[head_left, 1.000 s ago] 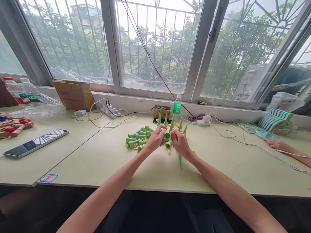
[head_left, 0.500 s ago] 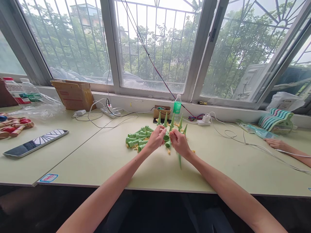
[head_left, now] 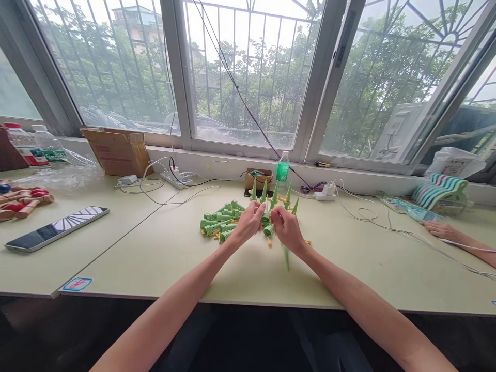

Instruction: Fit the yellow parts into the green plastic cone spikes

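My left hand (head_left: 250,221) is closed, its thumb and fingers pinching at a green plastic watering spike (head_left: 266,216) that shows between my hands. Close beside it, my right hand (head_left: 287,228) is also closed, fingertips pressed together; whatever they hold is too small to make out. Several green spikes stand point up just behind my hands, one a cone (head_left: 275,192). To the left lies a pile of green hollow spike bodies (head_left: 212,227) with yellow pieces among them. A green tip (head_left: 285,257) sticks out below my right hand, and a yellow piece (head_left: 269,242) lies on the table.
A small cardboard box (head_left: 258,179) and a green-labelled bottle (head_left: 283,168) stand at the back. Power strips (head_left: 176,179) and cables run along the windowsill. A tablet (head_left: 58,228) lies left, near wooden toys (head_left: 25,201). Another person's hand (head_left: 437,229) rests at right.
My fingers have shifted slightly, and more of the green spike's upper part shows between my hands. The rest looks the same.
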`<state>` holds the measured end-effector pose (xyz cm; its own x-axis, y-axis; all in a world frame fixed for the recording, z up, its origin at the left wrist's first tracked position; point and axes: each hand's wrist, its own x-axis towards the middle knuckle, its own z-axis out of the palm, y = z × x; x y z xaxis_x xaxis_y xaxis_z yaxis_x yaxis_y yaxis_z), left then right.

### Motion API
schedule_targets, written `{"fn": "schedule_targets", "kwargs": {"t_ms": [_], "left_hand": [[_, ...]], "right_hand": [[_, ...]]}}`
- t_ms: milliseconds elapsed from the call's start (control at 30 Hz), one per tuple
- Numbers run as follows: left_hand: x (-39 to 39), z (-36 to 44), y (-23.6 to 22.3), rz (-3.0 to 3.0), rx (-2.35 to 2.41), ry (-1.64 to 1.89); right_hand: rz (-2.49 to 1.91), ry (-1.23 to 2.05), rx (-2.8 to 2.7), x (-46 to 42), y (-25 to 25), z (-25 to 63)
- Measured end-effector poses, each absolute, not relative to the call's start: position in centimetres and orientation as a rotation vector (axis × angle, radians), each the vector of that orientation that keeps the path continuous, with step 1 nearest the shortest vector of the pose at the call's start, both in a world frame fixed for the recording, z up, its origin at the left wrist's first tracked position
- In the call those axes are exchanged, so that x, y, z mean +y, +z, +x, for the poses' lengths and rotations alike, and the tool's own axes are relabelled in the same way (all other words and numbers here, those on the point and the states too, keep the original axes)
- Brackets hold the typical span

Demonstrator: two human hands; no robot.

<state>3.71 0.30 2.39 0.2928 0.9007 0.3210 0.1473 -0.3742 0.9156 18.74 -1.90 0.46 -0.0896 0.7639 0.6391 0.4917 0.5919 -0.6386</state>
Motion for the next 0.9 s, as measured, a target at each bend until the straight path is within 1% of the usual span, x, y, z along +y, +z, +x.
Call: {"fn": "schedule_targets", "kwargs": {"t_ms": [367, 900], "left_hand": [[0.50, 3.68, 1.99, 1.726, 0.881, 1.151], [0.54, 3.59, 1.89, 1.816, 0.792, 1.185]], "right_hand": [[-1.018, 0.319, -1.783, -1.62, 0.25, 18.78], [-0.993, 0.238, -1.821, -1.19, -0.09, 18.87]]}}
